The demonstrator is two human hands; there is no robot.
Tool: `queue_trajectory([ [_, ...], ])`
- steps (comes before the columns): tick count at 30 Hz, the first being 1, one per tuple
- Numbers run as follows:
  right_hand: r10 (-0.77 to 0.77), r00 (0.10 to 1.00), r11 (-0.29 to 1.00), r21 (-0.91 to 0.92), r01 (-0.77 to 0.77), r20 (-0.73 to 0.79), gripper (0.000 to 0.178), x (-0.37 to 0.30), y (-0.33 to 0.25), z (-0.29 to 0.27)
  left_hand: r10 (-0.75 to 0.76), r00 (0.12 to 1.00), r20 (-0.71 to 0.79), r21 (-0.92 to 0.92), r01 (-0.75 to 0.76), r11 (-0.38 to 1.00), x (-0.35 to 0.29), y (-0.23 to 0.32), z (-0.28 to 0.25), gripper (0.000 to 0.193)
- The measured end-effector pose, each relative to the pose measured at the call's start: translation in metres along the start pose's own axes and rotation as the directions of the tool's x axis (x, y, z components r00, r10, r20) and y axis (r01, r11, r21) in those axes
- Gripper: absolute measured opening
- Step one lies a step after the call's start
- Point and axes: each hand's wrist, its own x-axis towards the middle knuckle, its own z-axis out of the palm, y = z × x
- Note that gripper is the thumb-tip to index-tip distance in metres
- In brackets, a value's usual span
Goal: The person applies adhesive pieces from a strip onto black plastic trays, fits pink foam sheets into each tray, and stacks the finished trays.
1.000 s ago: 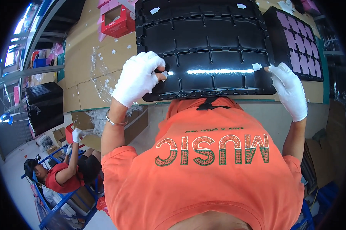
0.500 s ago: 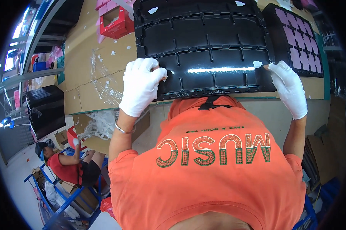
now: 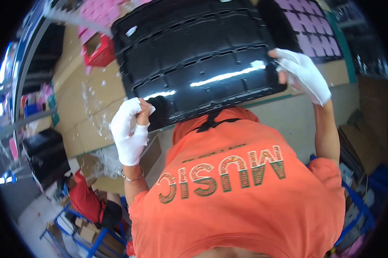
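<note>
A large black plastic tray (image 3: 189,56) with moulded ridges and shallow compartments lies in front of me, its near edge close to my body. Both my hands wear white gloves with bare fingertips showing. At the tray's near left corner, my left hand (image 3: 131,131) is closed with its fingers curled on the rim. My right hand (image 3: 301,75) grips the right edge between thumb and fingers, partly blurred. Small white scraps sit on the tray, one a white scrap (image 3: 131,31) at the far left and another white scrap (image 3: 257,64) near my right hand.
Cardboard (image 3: 69,99) covers the table, with clear film and scraps on it. A red box (image 3: 99,50) and pink pieces (image 3: 99,13) stand far left. Another black tray with purple-pink inserts (image 3: 310,30) lies right. A person in red (image 3: 85,198) sits lower left.
My view has turned and shifted, so the tray and table appear tilted and further left. Both hands stay at the tray's sides; the left now appears lower.
</note>
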Motion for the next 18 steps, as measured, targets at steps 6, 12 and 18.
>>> queue_trajectory([
  [6,0.050,0.995,0.998,0.030,-0.053,0.087,0.046,0.001,-0.005,-0.001,0.345,0.879,0.330,0.099,-0.396,0.913,0.055,0.033,0.051,0.021],
  [12,0.092,0.987,0.984,0.139,-0.110,0.128,0.044,0.000,-0.002,0.003,0.499,0.784,0.368,0.045,-0.551,0.833,0.101,0.056,0.106,0.017],
  [18,0.097,0.990,0.958,0.259,-0.122,0.106,0.037,0.001,0.005,0.004,0.456,0.714,0.531,0.127,-0.599,0.791,0.127,0.057,0.154,0.015],
])
